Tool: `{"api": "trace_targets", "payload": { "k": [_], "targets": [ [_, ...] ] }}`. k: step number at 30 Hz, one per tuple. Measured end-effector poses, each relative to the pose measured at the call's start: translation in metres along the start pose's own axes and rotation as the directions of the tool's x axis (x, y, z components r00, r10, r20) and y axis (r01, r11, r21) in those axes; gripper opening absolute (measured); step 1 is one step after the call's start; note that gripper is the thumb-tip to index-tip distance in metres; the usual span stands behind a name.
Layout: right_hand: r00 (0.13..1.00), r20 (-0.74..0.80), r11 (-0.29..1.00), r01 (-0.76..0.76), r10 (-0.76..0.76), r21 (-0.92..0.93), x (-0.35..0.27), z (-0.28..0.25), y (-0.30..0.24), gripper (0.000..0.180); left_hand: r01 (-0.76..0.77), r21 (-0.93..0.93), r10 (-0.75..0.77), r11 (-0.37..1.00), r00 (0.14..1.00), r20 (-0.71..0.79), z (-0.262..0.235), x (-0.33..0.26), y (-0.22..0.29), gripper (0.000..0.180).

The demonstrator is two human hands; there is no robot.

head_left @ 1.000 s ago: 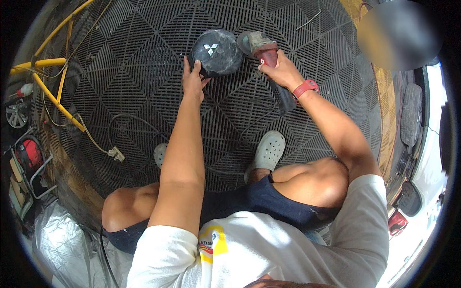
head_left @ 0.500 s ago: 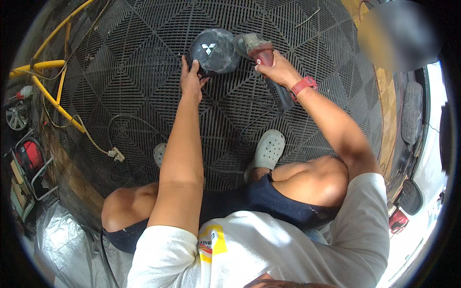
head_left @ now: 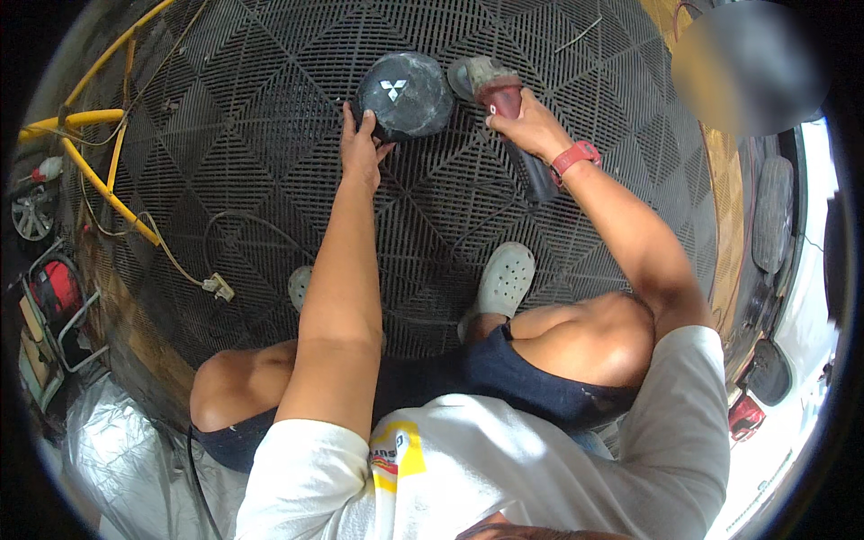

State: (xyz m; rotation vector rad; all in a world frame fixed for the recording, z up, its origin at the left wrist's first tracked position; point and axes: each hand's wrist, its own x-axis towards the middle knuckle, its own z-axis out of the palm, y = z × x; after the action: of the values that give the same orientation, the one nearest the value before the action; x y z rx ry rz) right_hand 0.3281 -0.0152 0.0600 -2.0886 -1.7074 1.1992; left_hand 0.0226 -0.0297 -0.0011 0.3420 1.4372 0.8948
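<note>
A black, round, shallow cover point(head_left: 407, 99) with a small pale emblem and grey scuffs was held over the black, diamond-patterned plastic grid matting point(head_left: 270, 162), well in from the matting's right edge; whether its underside was resting there could not be told. By the left hand point(head_left: 362, 155) the cover was gripped at its lower left rim, the thumb laid on the face and the other fingers spread along and below the rim.

By the right hand point(head_left: 537, 133) a red-and-black, long-bodied power tool point(head_left: 498, 93) was grasped, its fingers closed around the red part. The tool's round grey disc point(head_left: 460, 78) was placed just beside the cover's right rim; whether the 2 were touching, or whether the disc was turning, could not be made out.

As far as could be judged, the surface was only partly worked: grey scuffing was spread over the right and upper face, while darker areas were left around the emblem.

Farther out, a pale grey perforated clog point(head_left: 507, 279) was planted on the matting. A white plug point(head_left: 217, 288) was left lying toward its left edge, and beyond that a yellow tubular frame point(head_left: 90, 118) was seen.
</note>
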Motion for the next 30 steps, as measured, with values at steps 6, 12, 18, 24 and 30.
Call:
{"api": "trace_targets", "payload": {
  "k": [6,12,18,24,30],
  "targets": [
    [0.999,0.040,1.000,0.015,-0.016,0.024,0.011,0.007,0.002,0.085,-0.001,-0.018,0.001,1.000,1.000,0.025,0.004,0.000,0.000,0.082],
    [0.996,0.088,0.994,-0.028,0.018,0.107,0.005,0.003,0.012,0.083,-0.023,-0.013,0.023,1.000,0.999,0.049,0.001,-0.002,-0.001,0.085],
    [0.996,-0.024,0.994,0.085,-0.087,-0.063,-0.011,0.005,0.005,0.078,-0.016,-0.021,0.017,1.000,0.998,0.063,0.006,-0.003,0.000,0.087],
    [0.985,-0.027,0.955,0.156,-0.168,-0.253,-0.025,0.002,-0.017,0.062,-0.010,-0.011,0.011,1.000,0.998,0.063,0.003,0.001,-0.002,0.084],
    [0.977,-0.050,0.945,0.187,-0.208,-0.268,-0.030,0.008,-0.022,0.058,-0.006,-0.023,0.007,1.000,0.999,0.051,0.006,-0.002,0.001,0.081]
  ]
}}
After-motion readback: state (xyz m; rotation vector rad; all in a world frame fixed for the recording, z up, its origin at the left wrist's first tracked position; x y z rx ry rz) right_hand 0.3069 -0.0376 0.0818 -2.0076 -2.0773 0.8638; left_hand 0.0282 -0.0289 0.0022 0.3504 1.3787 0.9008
